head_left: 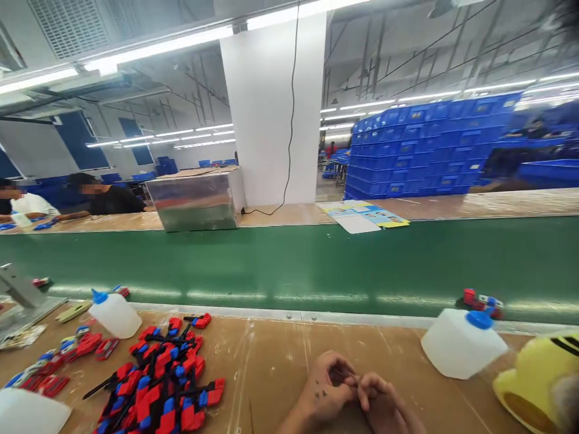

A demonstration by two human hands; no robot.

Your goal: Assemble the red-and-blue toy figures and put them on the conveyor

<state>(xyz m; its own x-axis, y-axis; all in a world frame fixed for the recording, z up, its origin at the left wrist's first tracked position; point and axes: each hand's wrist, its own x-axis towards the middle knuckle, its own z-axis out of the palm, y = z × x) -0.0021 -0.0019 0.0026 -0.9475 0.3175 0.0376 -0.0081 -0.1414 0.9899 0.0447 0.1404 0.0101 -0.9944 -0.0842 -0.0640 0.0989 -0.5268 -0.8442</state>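
Observation:
Low in the middle of the head view, my left hand [326,387] has its fingers curled, thumb and fingertips pressed together. My right hand [384,404] touches it from the right, its fingers bent too. Whatever lies between the fingertips is too small or hidden to make out. Both hands are above the brown work table [262,355]. To their left lies a pile of red, blue and black plastic parts [158,380]. A white bottle with a blue cap [464,343] rests on its side to their right.
A green conveyor belt [271,265] runs behind the table. At left are another white bottle [116,314] and red-grey parts [54,361]; a yellow object [538,380] is at right. Beyond stand a metal box [199,202], stacked blue crates [420,150] and seated people [113,196].

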